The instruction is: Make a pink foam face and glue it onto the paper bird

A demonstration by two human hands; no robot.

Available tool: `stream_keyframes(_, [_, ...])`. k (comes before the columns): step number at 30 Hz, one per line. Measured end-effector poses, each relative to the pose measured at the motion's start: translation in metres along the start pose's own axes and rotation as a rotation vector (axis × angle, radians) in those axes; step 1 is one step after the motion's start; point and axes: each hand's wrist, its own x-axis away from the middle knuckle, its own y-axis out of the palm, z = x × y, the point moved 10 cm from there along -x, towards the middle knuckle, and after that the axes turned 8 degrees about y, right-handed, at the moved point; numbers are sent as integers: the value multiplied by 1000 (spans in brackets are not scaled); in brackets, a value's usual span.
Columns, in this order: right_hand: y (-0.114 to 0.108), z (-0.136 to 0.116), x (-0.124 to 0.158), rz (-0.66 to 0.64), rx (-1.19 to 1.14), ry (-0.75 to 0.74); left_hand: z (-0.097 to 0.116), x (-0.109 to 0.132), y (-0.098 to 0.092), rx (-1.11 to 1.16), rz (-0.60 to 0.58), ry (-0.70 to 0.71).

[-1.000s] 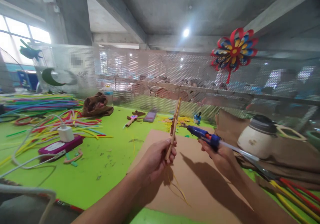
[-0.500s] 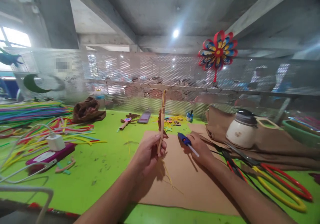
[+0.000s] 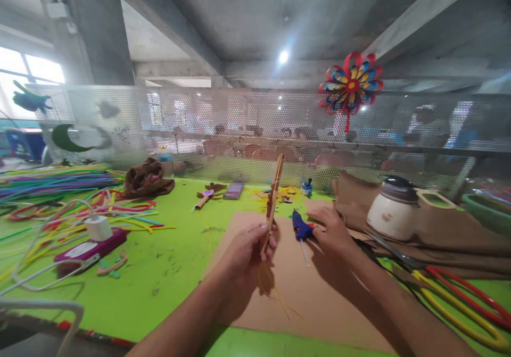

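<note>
The left hand (image 3: pixel 249 248) pinches the lower end of a slim brown piece (image 3: pixel 274 194) between thumb and curled fingers, keeping it nearly upright with its top leaning a little to the right, above a tan sheet (image 3: pixel 303 298) on the green table (image 3: pixel 171 272). A yellow strand runs up the upper part of the piece, a darker frilled bit shows along its left side, and loose yellow threads (image 3: pixel 279 296) hang below the hand. The right hand (image 3: pixel 333 233) is spread, palm down, just beside a blue glue gun (image 3: pixel 302 229) on the sheet (whether a fingertip touches its handle, I cannot tell). The gun's nozzle points away from the person, and a pale glue stick (image 3: pixel 305 255) sticks out of its rear toward them. Beyond the sheet stands a small blue bottle (image 3: pixel 306 188), near scattered yellow scraps; to the left of these lies a small brown figure (image 3: pixel 207 193) with a pink disc on it. On the right, scissors (image 3: pixel 419 278) with one red and one yellow handle lie near the right forearm, and a white jar (image 3: pixel 389 216) with a dark lid stands by folded brown material (image 3: pixel 353 197). On the left, a white plug (image 3: pixel 98 228) sits on a purple power strip (image 3: pixel 91 253), near bundles of colored stems (image 3: pixel 59 184).
</note>
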Motion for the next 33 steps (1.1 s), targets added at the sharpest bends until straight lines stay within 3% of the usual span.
stream_keyframes(3, [-18,-31,3,43,-216,5,-7,3,8,-46,-16,-13])
stream_keyframes(6, [-20,-57,10,-20,-410,26,-15,4,15,-115,-59,-37])
stream_keyframes(10, [-13,-67,17,-104,-584,108,-20,5,20,-211,-107,-55])
stream_keyframes(14, [-14,-68,19,-90,-659,140,-20,7,23,-261,-123,-54])
stream_keyframes(20, [-22,-80,26,-22,-604,58,-15,9,22,-292,-61,-16])
stream_keyframes(33, [-25,-108,44,122,-261,-339,-13,7,14,-310,-12,31])
